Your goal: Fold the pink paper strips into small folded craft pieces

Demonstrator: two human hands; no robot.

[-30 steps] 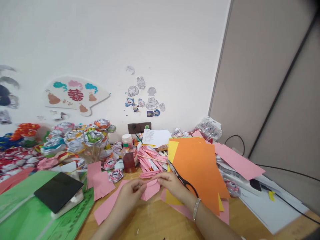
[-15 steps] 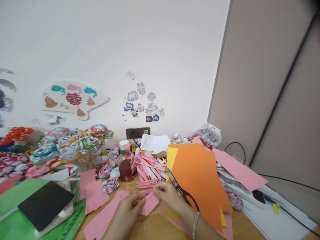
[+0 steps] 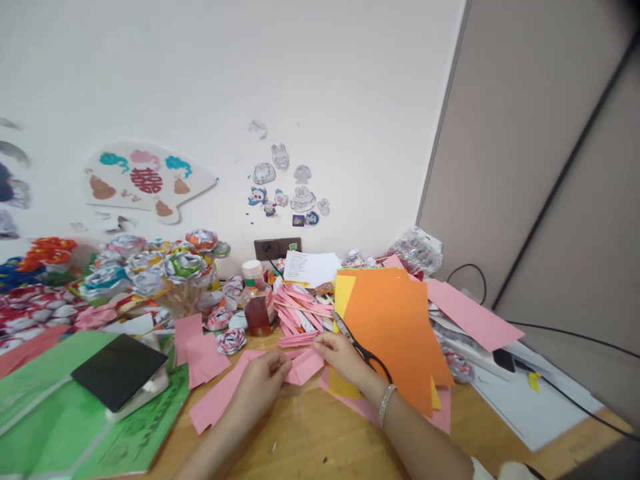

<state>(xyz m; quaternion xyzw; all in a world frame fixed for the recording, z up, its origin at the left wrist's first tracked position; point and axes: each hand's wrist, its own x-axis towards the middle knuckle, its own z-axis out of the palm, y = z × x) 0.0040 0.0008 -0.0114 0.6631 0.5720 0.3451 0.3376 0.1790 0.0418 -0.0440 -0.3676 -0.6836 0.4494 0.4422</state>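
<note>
Between my two hands is a small piece of pink paper [image 3: 306,367] with a crease across it, just above the wooden table. My left hand [image 3: 265,377] pinches its left edge, the fingers curled. With thumb and fingers pressed together, my right hand [image 3: 339,353] grips its upper right corner. A pair of black-handled scissors [image 3: 367,355] lies just past my right hand on a stack of orange paper [image 3: 387,327]. Pink paper strips [image 3: 220,400] lie under and beside my left hand. Behind both hands is a heap of folded pink strips [image 3: 297,313].
A bottle of reddish liquid [image 3: 259,310] stands behind my left hand. Left of it are paper roses [image 3: 183,267] and pink sheets [image 3: 207,357]. A black flat device [image 3: 120,370] rests on a green folder [image 3: 145,427]. At right are white sheets [image 3: 530,407] and a cable [image 3: 575,340].
My view has tilted down, so the scene sits higher and more tabletop shows. Both hands still hold the pink paper, in nearly the same pose.
</note>
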